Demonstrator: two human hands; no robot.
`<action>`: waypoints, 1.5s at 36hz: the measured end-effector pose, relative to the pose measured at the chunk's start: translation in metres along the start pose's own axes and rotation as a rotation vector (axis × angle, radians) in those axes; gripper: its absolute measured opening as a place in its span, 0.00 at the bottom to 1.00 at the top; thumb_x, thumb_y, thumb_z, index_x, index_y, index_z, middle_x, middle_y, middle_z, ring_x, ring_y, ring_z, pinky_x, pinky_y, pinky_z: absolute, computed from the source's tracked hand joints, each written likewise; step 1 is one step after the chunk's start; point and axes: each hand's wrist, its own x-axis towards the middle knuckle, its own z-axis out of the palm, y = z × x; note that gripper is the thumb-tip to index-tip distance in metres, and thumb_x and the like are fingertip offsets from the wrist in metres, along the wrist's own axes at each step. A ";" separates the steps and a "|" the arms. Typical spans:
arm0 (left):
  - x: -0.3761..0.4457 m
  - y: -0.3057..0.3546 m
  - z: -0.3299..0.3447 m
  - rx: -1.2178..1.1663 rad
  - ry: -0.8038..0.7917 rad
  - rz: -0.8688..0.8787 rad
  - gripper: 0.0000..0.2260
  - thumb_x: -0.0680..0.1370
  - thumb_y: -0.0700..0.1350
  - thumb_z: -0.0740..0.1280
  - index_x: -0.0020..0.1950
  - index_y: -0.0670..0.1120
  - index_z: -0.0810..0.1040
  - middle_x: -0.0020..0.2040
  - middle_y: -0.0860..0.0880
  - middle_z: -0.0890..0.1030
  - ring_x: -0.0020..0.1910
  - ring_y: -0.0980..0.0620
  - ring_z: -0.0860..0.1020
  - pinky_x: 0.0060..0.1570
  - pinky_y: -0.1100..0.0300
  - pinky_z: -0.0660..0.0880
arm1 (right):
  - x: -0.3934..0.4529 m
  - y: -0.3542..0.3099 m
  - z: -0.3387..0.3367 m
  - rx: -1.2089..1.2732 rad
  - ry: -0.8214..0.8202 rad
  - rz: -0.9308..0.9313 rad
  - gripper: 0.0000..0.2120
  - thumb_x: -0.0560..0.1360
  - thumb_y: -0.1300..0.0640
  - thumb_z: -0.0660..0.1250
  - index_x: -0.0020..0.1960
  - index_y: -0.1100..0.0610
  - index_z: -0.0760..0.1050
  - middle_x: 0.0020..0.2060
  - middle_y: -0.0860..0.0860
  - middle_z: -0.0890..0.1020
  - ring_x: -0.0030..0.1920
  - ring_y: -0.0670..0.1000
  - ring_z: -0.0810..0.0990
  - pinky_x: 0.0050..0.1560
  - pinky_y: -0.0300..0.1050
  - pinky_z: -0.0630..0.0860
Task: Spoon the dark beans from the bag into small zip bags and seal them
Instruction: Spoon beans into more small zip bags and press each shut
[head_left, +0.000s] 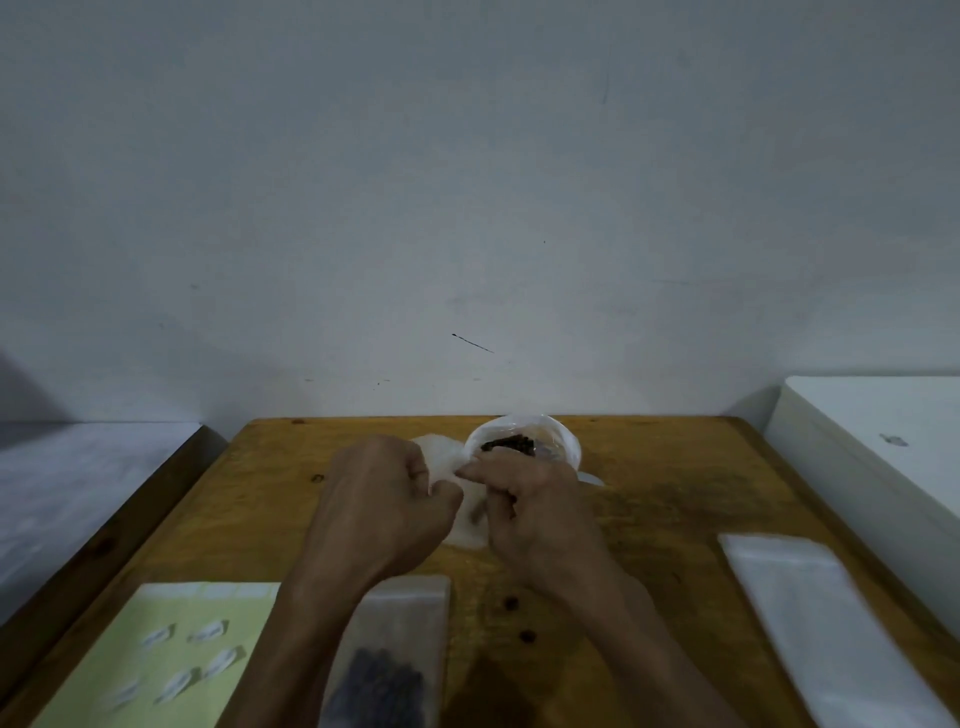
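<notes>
Presently, both hands meet over the middle of the wooden table (649, 519), working on one small zip bag (470, 525). The left hand (384, 499) is clenched, its curled fingers and thumb pinching the bag's upper edge. The right hand (530, 504) pinches the same edge just beside it, index finger extended toward the left hand, remaining fingers curled down over the plastic. The bag hangs between the hands, its lower end touching the table; its contents cannot be made out, being blurred and largely covered.

Directly behind the right hand, against the wall (467, 182), stands the open bag (561, 441) with dark beans (509, 444) showing at its mouth.

At the near edge, partly under the left forearm, lies a filled zip bag (400, 665) with dark beans gathered at its near end. To its left lies a pale yellow sheet (208, 613) carrying several small white pieces (208, 631); what they are cannot be told. Near the right edge lies a stack of empty clear bags (810, 613). Two loose dark beans (519, 618) rest on the wood between the forearms. A white box (883, 431) stands right of the table.
</notes>
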 end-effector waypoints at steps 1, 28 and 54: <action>-0.001 -0.001 -0.001 -0.055 -0.022 0.022 0.15 0.69 0.54 0.76 0.33 0.49 0.73 0.29 0.52 0.75 0.28 0.55 0.72 0.29 0.60 0.70 | 0.000 0.001 -0.002 0.036 -0.008 0.030 0.19 0.77 0.68 0.65 0.65 0.53 0.79 0.58 0.47 0.83 0.53 0.37 0.78 0.47 0.17 0.66; 0.026 -0.044 0.034 0.199 -0.180 -0.006 0.43 0.60 0.62 0.80 0.71 0.51 0.71 0.64 0.52 0.78 0.56 0.51 0.75 0.55 0.52 0.76 | 0.011 0.085 -0.027 -0.235 0.146 0.700 0.28 0.77 0.46 0.68 0.73 0.57 0.69 0.67 0.56 0.75 0.66 0.57 0.74 0.59 0.50 0.73; 0.067 -0.033 0.088 0.095 -0.515 -0.136 0.49 0.61 0.61 0.81 0.76 0.50 0.63 0.74 0.50 0.67 0.68 0.48 0.70 0.63 0.50 0.74 | 0.009 0.112 0.009 -0.389 0.441 0.014 0.11 0.82 0.57 0.62 0.55 0.61 0.80 0.43 0.53 0.79 0.39 0.44 0.73 0.40 0.26 0.63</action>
